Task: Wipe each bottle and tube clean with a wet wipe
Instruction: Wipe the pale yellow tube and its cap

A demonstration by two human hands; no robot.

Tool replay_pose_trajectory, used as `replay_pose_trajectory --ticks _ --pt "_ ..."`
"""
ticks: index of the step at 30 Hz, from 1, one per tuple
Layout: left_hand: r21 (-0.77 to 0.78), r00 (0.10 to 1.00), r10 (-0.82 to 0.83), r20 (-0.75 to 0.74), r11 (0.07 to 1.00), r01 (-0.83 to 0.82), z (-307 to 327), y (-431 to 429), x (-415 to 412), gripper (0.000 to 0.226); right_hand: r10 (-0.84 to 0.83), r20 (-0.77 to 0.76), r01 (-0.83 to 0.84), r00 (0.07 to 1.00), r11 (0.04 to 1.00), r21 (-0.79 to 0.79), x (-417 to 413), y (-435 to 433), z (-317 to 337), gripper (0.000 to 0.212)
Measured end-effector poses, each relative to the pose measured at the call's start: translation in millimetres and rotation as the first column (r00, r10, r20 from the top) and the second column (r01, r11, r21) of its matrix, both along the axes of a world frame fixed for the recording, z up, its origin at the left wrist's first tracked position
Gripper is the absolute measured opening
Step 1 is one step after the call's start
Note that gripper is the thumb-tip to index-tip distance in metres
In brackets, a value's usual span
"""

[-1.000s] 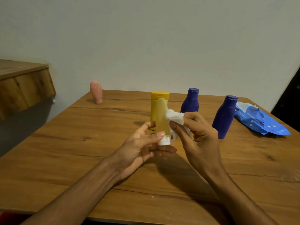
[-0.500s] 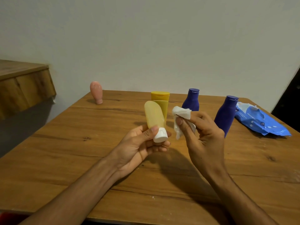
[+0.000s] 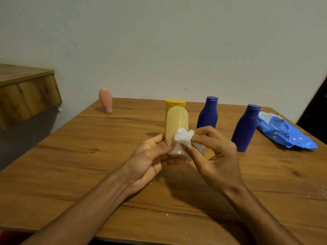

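Note:
My left hand (image 3: 152, 160) grips a pale yellow tube (image 3: 176, 122) by its white cap end, with the rounded end pointing up. A crumpled white wet wipe (image 3: 184, 137) is pinched in my right hand (image 3: 214, 156) and lies against the tube's lower right side. Behind the tube stands a darker yellow tube (image 3: 175, 103), mostly hidden. Two purple bottles (image 3: 208, 113) (image 3: 246, 128) stand upright to the right. A pink tube (image 3: 105, 100) stands on its cap at the far left of the table.
A blue wet-wipe pack (image 3: 286, 133) lies at the table's right edge. The wooden table (image 3: 88, 165) runs up to a pale wall. A wooden shelf (image 3: 26, 92) juts out at the left, off the table.
The wipe had come away from the tube half a second ago. My right hand has brought it back against the tube's lower part, and the tube stands more upright.

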State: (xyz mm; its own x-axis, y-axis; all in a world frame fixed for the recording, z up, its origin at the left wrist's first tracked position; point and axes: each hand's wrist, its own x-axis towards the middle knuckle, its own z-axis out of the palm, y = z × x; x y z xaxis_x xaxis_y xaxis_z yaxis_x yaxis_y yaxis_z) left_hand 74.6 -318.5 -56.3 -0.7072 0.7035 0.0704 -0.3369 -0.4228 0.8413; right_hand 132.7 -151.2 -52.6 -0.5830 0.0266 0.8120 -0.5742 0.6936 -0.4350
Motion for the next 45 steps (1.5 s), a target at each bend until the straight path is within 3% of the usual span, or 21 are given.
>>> replay_pose_trajectory --ticks 5,8,10,14,18,21,23,28,32,36,41,45 --pt "-0.126 0.988 0.055 -0.147 0.989 -0.073 -1.4 0.2 1.2 0.057 -0.023 -0.004 0.023 1.000 0.999 0.030 -0.5 1.9 -0.6 0.019" --pt "-0.181 0.974 0.027 -0.226 0.981 -0.070 -1.5 -0.5 3.5 0.056 -0.111 0.012 0.112 0.994 0.992 -0.053 -3.4 7.5 -0.6 0.014" --pt "-0.168 0.977 0.015 -0.214 0.984 -0.052 -1.8 0.9 5.2 0.056 -0.137 0.006 0.137 0.991 0.987 -0.082 -3.5 9.2 0.0 0.011" --pt "-0.132 0.984 0.037 -0.172 0.989 -0.060 -1.1 2.3 2.7 0.059 -0.060 0.014 0.059 0.998 0.998 0.025 -0.8 6.4 0.2 0.013" --pt "-0.153 0.981 -0.008 -0.194 0.988 -0.023 -0.5 2.2 4.1 0.051 -0.171 -0.021 0.170 0.985 0.985 -0.031 -2.6 6.8 1.3 0.016" --pt "-0.149 0.983 0.053 -0.176 0.986 -0.080 -0.3 3.8 2.9 0.053 -0.089 0.002 0.089 0.996 0.995 0.048 -1.5 3.8 -0.2 0.012" --pt "-0.179 0.971 0.082 -0.226 0.976 -0.124 -1.6 3.8 2.2 0.052 -0.042 0.027 0.039 0.999 0.994 0.099 -1.3 3.2 -1.2 0.018" --pt "-0.254 0.930 0.058 -0.362 0.954 -0.159 -0.8 6.5 8.5 0.047 -0.183 -0.027 0.183 0.983 0.983 -0.001 -3.4 3.7 -0.1 0.008" --pt "-0.236 0.908 0.110 -0.405 0.947 -0.220 -3.6 7.6 6.5 0.047 -0.043 0.021 0.041 0.999 0.994 0.102 -2.4 1.7 -0.8 0.010" --pt "-0.242 0.883 0.106 -0.458 0.941 -0.238 -5.6 10.0 10.2 0.048 -0.156 -0.017 0.157 0.988 0.987 0.044 -3.5 2.7 0.0 0.009" --pt "-0.269 0.799 0.148 -0.583 0.892 -0.362 -6.8 9.0 9.4 0.046 -0.014 0.024 0.008 1.000 0.977 0.214 1.0 -3.2 -1.8 0.014" --pt "-0.276 0.813 0.123 -0.570 0.903 -0.330 -8.2 11.7 14.0 0.043 -0.143 -0.061 0.150 0.988 0.980 0.128 -1.6 -1.8 -0.4 0.017"
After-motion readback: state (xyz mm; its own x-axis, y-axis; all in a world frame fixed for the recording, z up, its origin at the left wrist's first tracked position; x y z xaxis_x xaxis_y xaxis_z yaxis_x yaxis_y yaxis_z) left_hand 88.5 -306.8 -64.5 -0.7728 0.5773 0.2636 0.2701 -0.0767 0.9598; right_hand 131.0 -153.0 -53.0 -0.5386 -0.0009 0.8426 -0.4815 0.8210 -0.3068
